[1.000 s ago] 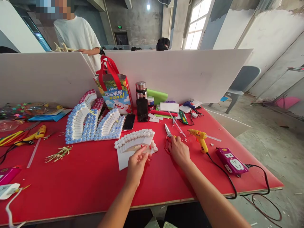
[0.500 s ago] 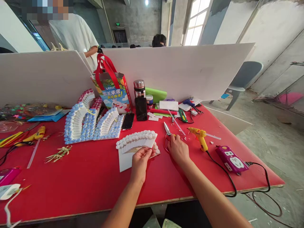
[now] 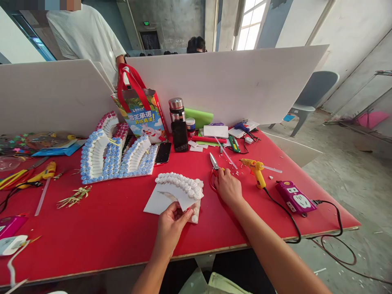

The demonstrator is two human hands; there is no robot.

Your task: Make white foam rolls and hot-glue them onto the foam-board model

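Observation:
My left hand (image 3: 173, 220) is closed on the lower edge of a white foam-board piece (image 3: 176, 195), pinched between thumb and fingers. Rows of small white rosettes (image 3: 179, 180) run along its curved upper edge and down the right side. The piece is tilted just above the table, and its underside is hidden. To the right, my right hand (image 3: 228, 188) closes over the red handles of a pair of scissors (image 3: 214, 162). Their blades point away from me and lie on the red table.
Blue-and-white rosette pieces (image 3: 104, 161) stand at the back left beside a gift bag (image 3: 142, 114). A phone (image 3: 163, 152) and a thermos (image 3: 177, 109) are behind. On the right lie a yellow glue gun (image 3: 255, 169), a purple power strip (image 3: 296, 197) and its cord. Dried stems (image 3: 75, 197) lie left.
The rosette piece has turned in my left hand, its right end coming toward me, and that hand has shifted slightly left and nearer. My right hand stays at the scissors.

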